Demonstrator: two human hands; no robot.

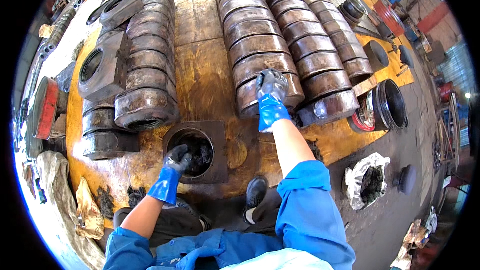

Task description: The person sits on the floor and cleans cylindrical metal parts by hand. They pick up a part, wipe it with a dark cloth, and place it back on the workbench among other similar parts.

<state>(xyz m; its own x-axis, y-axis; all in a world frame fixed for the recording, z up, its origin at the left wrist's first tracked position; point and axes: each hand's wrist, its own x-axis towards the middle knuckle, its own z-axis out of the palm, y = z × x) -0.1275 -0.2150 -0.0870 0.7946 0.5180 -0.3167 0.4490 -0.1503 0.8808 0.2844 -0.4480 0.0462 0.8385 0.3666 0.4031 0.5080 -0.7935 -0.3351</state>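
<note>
My left hand [178, 160], in a blue glove with a dark, grimy palm part, is at the round opening of a square metal block [218, 162]. Its thumb and fingers look apart. Black tangled fibre [200, 153] lies inside that opening, beside the fingers. My right hand [272, 86], gloved alike, rests on top of the nearest brown metal ring [247, 99] in a long row. Its fingers lie over the curved surface; their tips are partly hidden.
More ring rows [320, 77] stand to the right and another [150, 65] to the left, with square blocks [102, 67] on top. A white sack [354, 182] of dark stuff, black rings [391, 104] and a red-banded drum [46, 107] stand around the stained yellow floor plate [197, 75].
</note>
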